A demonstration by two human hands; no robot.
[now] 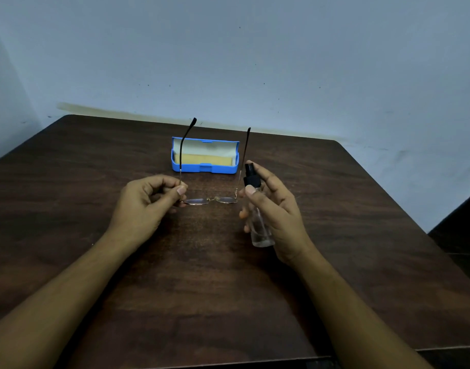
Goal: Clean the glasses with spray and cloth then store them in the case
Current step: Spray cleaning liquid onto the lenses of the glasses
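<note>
Your bench (215,275) is dark wood-grain with a dull, smooth sheen. The glasses (209,200) you hold have thin, shiny gold-toned metal rims and matt black temple tips. Your spray bottle (259,225) is clear and glossy with a black plastic nozzle. The case (205,169) is smooth blue plastic, holding a soft-looking yellow cloth (205,159).

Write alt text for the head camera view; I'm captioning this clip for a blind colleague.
A person's left hand holds thin-framed glasses by one hinge, temples pointing away, while the right hand aims a small clear spray bottle at them. Behind, on the dark wooden table, an open blue case holds a yellow cloth.
</note>
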